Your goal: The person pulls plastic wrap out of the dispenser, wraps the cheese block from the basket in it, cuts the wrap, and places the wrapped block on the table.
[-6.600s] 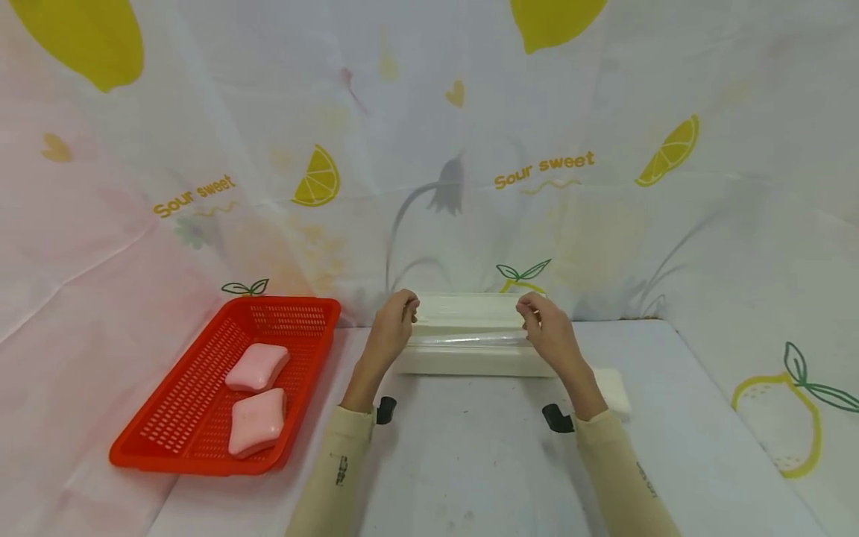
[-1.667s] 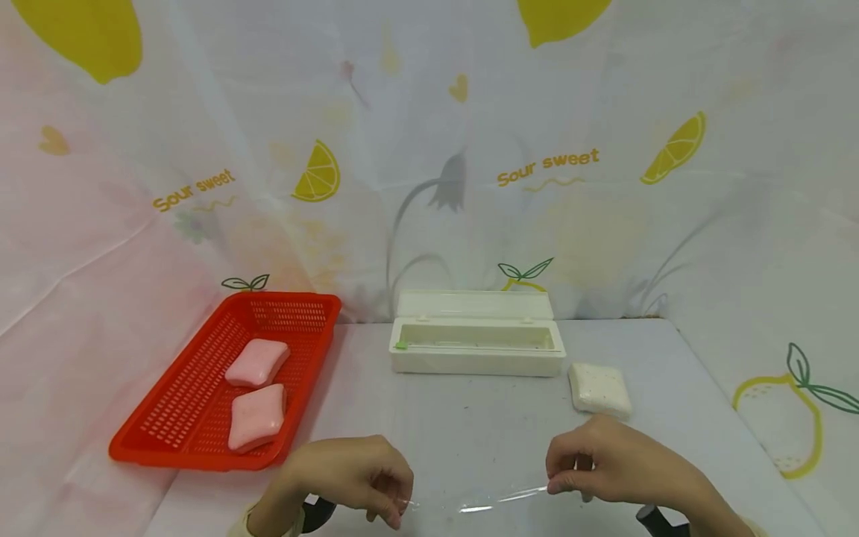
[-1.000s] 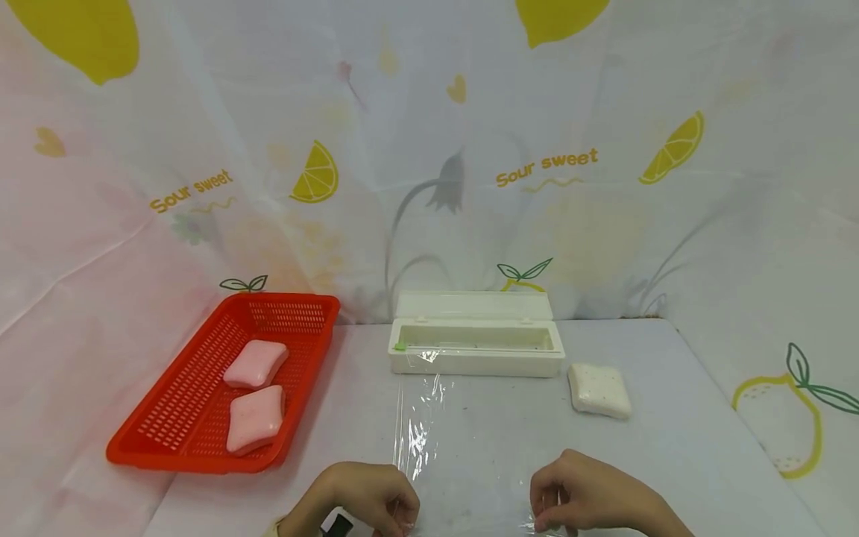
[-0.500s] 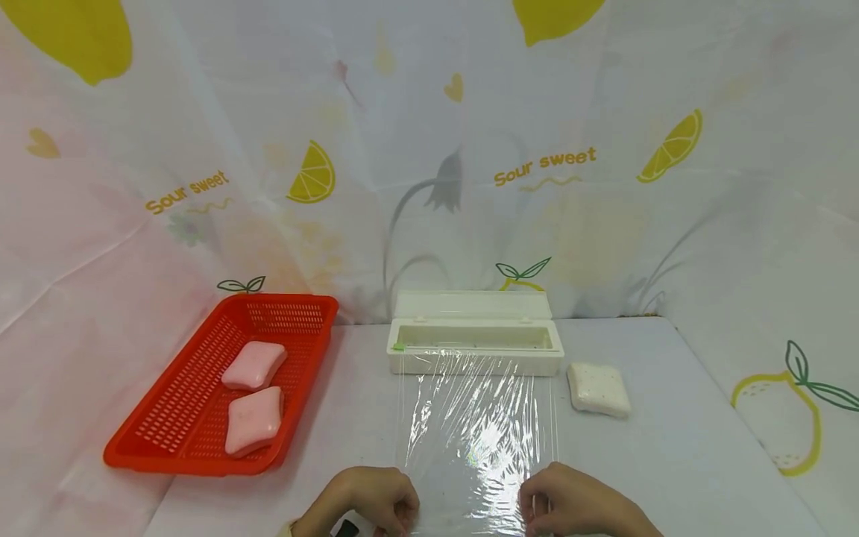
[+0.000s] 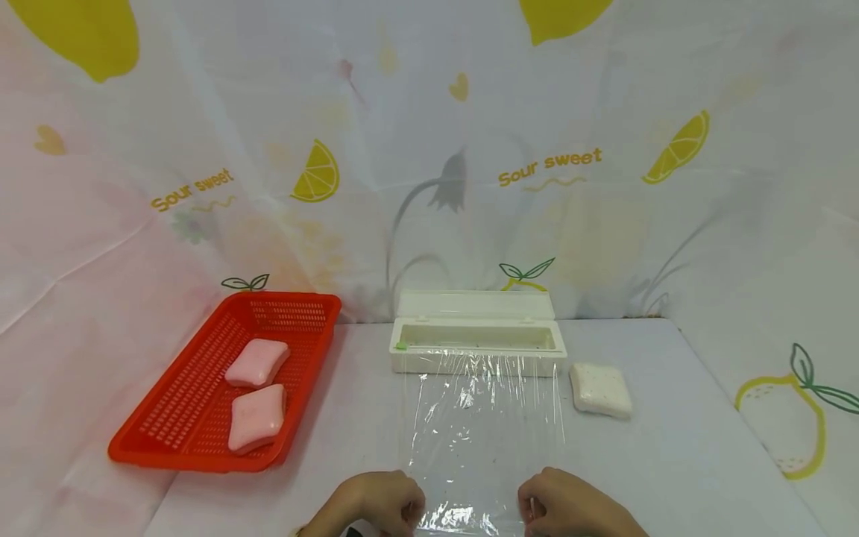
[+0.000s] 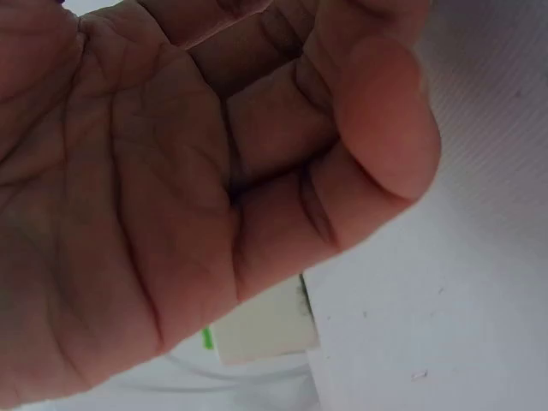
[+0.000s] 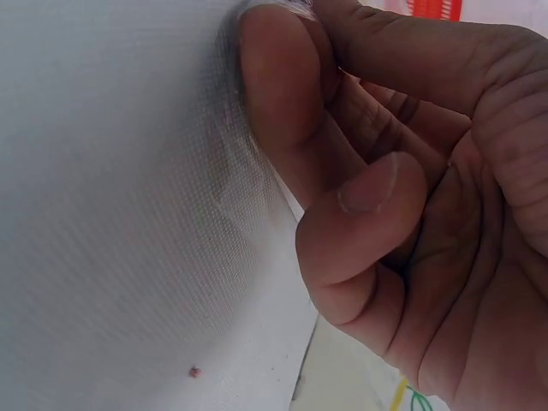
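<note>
A clear sheet of cling film point(image 5: 470, 440) stretches from the front of a white lidded dispenser box point(image 5: 478, 364) toward the near edge of the head view. My left hand point(image 5: 389, 501) pinches the sheet's near left corner, my right hand point(image 5: 570, 506) its near right corner, both low over the table. The box's lid stands raised at the back; a small green piece point(image 5: 401, 346) sits at its left end. In the right wrist view, the right hand point(image 7: 385, 188) has curled fingers, with shiny film at the fingertips. The left hand point(image 6: 214, 171) fills much of its wrist view.
Left of the film stands a red perforated basket point(image 5: 305, 403) with two pink pillow-shaped bars point(image 5: 257, 363) in it. A white bar point(image 5: 600, 390) of like shape lies right of the box. A printed white cloth point(image 5: 429, 149) hangs behind the table point(image 5: 684, 462).
Both hands went from the box toward the near table edge, drawing out the film and lowering it. In the last half second they have barely moved.
</note>
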Demonstrator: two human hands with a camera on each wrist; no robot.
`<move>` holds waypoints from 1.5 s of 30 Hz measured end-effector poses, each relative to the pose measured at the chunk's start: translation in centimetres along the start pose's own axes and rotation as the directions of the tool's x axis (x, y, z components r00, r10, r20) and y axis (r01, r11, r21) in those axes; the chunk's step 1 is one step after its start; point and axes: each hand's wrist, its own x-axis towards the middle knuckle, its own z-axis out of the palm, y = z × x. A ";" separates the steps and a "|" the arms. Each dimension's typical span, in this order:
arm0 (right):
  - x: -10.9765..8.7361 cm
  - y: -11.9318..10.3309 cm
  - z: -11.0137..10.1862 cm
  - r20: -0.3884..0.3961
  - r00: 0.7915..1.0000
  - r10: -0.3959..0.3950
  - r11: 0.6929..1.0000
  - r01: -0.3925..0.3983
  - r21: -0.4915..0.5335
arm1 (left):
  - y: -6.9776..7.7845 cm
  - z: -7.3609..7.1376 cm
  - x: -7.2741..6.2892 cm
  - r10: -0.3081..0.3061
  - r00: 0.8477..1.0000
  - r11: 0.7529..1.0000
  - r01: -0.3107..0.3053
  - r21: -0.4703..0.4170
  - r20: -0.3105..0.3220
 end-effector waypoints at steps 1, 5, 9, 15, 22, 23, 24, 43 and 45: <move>0.0 0.0 0.0 0.002 1.000 0.003 1.000 -0.003 0.005 | 0.1 -0.2 -0.1 -0.003 1.000 1.000 0.003 -0.020 -0.011; 0.1 0.0 0.1 0.001 1.000 0.008 1.000 -0.008 0.013 | -0.3 -1.5 -0.8 -0.004 0.997 0.992 -0.006 -0.123 -0.077; 0.2 -0.1 0.1 -0.006 1.000 -0.004 1.000 0.004 -0.001 | -0.9 -3.8 -2.0 0.016 0.981 0.994 -0.036 -0.100 -0.195; 0.3 -0.4 0.0 -0.002 1.000 -0.008 1.000 0.008 -0.019 | -0.8 -7.9 -4.9 -0.118 0.923 0.993 0.111 -0.041 -0.365; 0.3 -0.5 0.0 0.003 1.000 0.004 1.000 -0.004 -0.011 | -1.0 -12.3 -9.1 -0.254 0.807 0.951 0.309 0.013 -0.533; 0.3 -0.5 0.0 0.005 1.000 0.006 1.000 -0.006 -0.009 | -1.2 -12.9 -9.7 -0.244 0.798 0.948 0.316 0.039 -0.552; 0.3 -0.6 -0.1 0.007 1.000 0.010 1.000 -0.010 -0.008 | -1.6 -13.4 -10.1 -0.223 0.796 0.947 0.314 0.069 -0.563; 0.2 -0.6 0.0 -0.007 1.000 0.011 1.000 -0.011 -0.006 | -9.0 -17.7 -13.0 -0.372 0.851 0.928 0.349 -0.130 -0.370; 0.2 -0.6 0.0 -0.011 1.000 0.008 1.000 -0.008 -0.002 | -9.9 -18.0 -12.9 -0.446 0.834 0.895 0.412 -0.173 -0.325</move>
